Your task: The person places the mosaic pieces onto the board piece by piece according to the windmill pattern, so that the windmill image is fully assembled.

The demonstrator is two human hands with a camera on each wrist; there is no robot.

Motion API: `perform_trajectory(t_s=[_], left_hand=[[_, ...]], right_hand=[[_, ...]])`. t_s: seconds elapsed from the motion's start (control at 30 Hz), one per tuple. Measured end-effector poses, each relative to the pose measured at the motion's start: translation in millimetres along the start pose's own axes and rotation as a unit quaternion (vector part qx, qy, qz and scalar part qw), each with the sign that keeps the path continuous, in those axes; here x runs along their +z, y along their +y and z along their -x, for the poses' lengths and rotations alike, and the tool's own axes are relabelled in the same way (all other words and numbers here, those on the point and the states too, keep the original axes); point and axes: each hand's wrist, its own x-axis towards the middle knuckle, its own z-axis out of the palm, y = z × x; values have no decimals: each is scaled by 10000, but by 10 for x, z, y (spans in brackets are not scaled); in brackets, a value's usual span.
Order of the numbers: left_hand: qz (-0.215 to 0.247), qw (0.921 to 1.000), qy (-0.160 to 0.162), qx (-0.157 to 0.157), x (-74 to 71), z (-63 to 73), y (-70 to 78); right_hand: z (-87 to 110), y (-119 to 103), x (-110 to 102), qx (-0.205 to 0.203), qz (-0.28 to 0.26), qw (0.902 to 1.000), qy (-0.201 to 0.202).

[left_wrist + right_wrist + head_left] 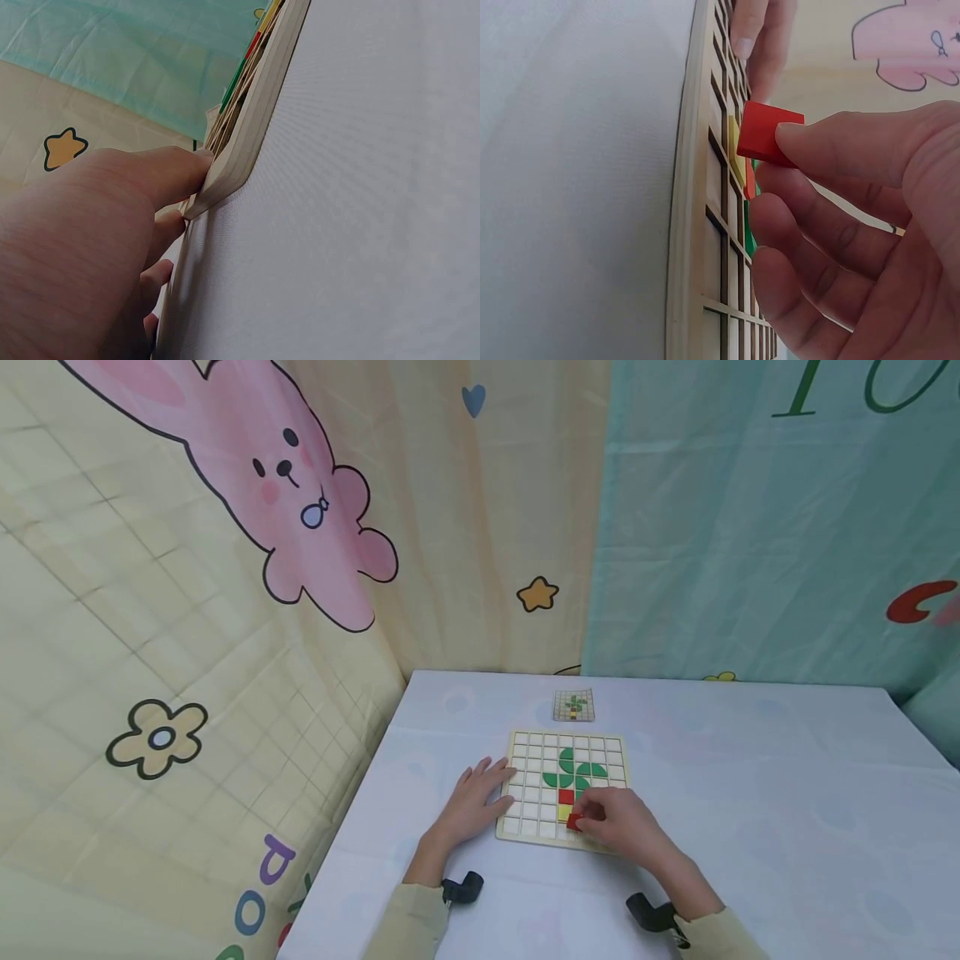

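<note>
My right hand (pixel 619 820) pinches a small red square tile (pixel 762 132) between thumb and fingers. The tile is held over the near part of a wooden grid board (pixel 534 832), close to a yellow square tile (pixel 563 812). Another red tile (pixel 566 796) lies just beyond the yellow one, and several green curved pieces (pixel 566 759) form a pinwheel above that. My left hand (pixel 468 803) is spread at the board's left edge, its thumb (pixel 180 169) touching the rim. Part of the pinwheel is hidden behind the right hand.
A small pattern card (pixel 561 711) with a green pinwheel and a few coloured squares lies behind the board. White cloth (pixel 750 793) covers the table. Printed curtains (pixel 480 527) hang at the back and left. A black device (pixel 462 887) sits on each wrist.
</note>
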Motion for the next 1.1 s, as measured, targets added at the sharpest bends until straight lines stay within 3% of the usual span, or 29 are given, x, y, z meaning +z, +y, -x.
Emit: perform_trajectory(t_s=[0.57, 1.1], left_hand=[[54, 9999, 57, 104, -20, 0, 18], [63, 10000, 4, 64, -7, 10, -9]], right_hand=[[-3, -74, 124, 17, 65, 9998, -207], [18, -76, 121, -116, 332, 9994, -35]])
